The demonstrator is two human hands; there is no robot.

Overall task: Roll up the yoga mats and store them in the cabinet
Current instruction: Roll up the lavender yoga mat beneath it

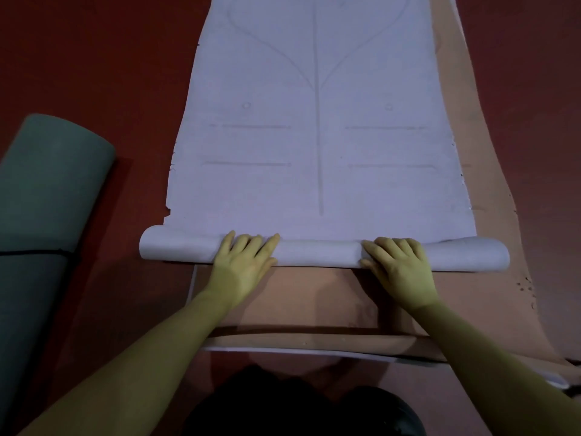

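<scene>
A pale lilac yoga mat point(317, 136) with faint printed lines lies flat, stretching away from me on top of a pinkish-brown mat point(314, 297). Its near end is wound into a thin roll point(320, 253) lying across in front of me. My left hand point(243, 262) rests on the left part of the roll, fingers laid fairly straight over its top. My right hand point(399, 265) is on the right part, fingers curled over the roll and thumb against its near side.
A dark green mat point(47, 190), rolled up and bound with a black strap, lies on the red floor point(110, 73) at my left. The pinkish-brown mat's near edge point(314, 339) curls up slightly just in front of my knees.
</scene>
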